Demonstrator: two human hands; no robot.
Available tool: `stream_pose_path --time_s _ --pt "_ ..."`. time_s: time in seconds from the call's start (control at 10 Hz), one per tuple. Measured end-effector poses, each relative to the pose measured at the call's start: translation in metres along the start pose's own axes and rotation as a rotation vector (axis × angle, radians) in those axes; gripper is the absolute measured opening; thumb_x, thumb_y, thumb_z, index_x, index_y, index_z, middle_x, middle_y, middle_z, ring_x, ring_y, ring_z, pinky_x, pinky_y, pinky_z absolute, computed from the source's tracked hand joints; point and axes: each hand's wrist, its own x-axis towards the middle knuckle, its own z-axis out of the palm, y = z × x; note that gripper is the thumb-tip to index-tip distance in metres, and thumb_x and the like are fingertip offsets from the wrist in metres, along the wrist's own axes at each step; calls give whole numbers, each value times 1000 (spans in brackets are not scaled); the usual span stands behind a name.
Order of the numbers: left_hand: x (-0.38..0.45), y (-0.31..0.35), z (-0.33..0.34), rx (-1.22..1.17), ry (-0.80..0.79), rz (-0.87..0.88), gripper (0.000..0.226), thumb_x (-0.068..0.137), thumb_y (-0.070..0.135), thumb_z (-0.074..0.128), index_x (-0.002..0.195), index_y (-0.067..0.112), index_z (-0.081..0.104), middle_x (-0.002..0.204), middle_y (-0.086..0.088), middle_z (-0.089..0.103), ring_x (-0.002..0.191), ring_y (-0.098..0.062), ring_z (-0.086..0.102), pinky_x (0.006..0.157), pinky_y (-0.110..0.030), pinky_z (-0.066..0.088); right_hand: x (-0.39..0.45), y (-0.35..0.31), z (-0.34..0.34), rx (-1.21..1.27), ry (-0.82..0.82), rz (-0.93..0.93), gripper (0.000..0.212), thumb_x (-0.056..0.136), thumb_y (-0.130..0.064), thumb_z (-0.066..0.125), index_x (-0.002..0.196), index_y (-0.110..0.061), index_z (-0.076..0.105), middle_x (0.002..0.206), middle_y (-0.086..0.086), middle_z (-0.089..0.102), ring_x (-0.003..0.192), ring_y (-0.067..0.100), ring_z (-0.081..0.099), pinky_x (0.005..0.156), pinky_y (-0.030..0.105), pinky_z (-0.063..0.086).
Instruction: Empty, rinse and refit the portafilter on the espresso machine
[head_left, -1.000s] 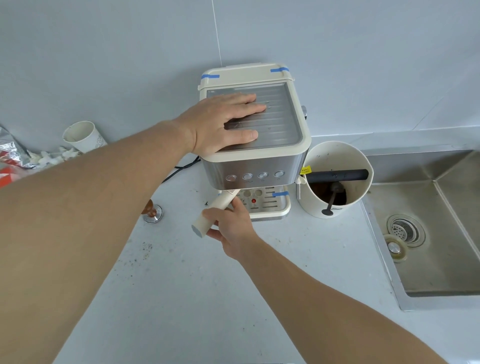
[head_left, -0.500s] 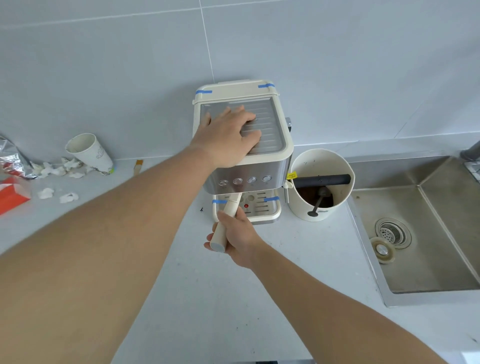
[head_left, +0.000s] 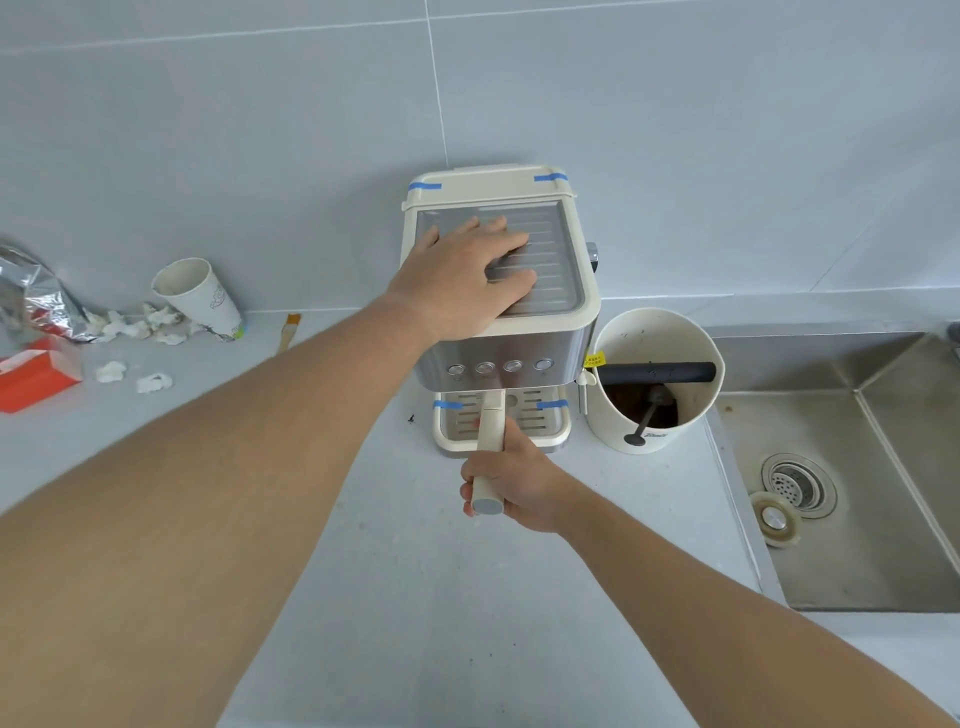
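Observation:
The cream and steel espresso machine stands against the tiled wall. My left hand lies flat on its ribbed top plate, fingers spread, pressing down. The portafilter shows only its cream handle, which sticks straight out toward me from under the machine's front; its basket end is hidden beneath the brew head. My right hand is wrapped around the handle's outer end, just in front of the drip tray.
A cream knock box with a black bar and dark grounds stands right of the machine. A steel sink with drain and loose plug lies at the right. A tipped paper cup, foil bag, torn paper, orange box and small brush lie left.
My right hand has swung the portafilter handle from pointing left to pointing straight toward me. My left hand stays on the machine's top. The camera view has pulled back.

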Motion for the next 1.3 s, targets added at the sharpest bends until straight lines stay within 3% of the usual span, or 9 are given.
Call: stream_pose_path --time_s 0.4,0.6,0.7,0.8,1.0,1.2,1.3 --pt "-1 1 -1 -4 3 -3 53 92 56 41 143 40 40 160 9 27 149 -14 16 120 -44 7 -3 -5 -7 -19 -80 50 45 86 10 57 113 -23 43 87 16 48 61 27 57 61 41 56" --pt "-2 -1 1 -30 38 -9 54 90 56 45 142 39 43 159 10 30 148 -13 19 120 -42 7 -9 -4 -5 16 -37 13 40 90 5 58 117 -22 50 88 16 53 66 29 60 67 43 58" --pt "-2 0 1 -54 60 -10 54 90 55 47 140 37 46 158 9 33 148 -12 21 120 -41 7 -15 -1 -10 -1 35 -8 38 92 -3 60 128 -15 54 95 16 61 80 31 64 72 38 58" --pt "-6 4 0 -65 107 -10 50 89 52 50 135 34 52 154 7 40 143 -15 33 117 -37 14 -20 -1 -12 -19 107 -12 38 94 -5 59 131 -11 56 109 14 64 93 28 65 67 30 57" --pt "-16 13 -6 -80 232 -45 32 88 40 53 107 19 68 120 1 66 108 -25 59 88 -33 44 -36 -8 -12 11 179 -26 29 97 -6 53 124 -9 62 114 12 69 99 28 70 76 33 60" --pt "-23 12 -7 -140 195 -27 18 85 35 50 80 22 62 77 7 62 73 -15 56 71 -38 53 -73 -39 -24 31 218 -117 17 97 -16 57 109 -10 68 109 9 74 101 24 71 92 38 56" --pt "-38 11 -9 -401 169 -104 14 85 30 62 96 28 71 89 15 70 84 -6 63 78 -22 50 -96 -58 -30 95 218 -193 20 98 -19 57 108 -9 71 112 10 75 100 23 73 95 38 55"
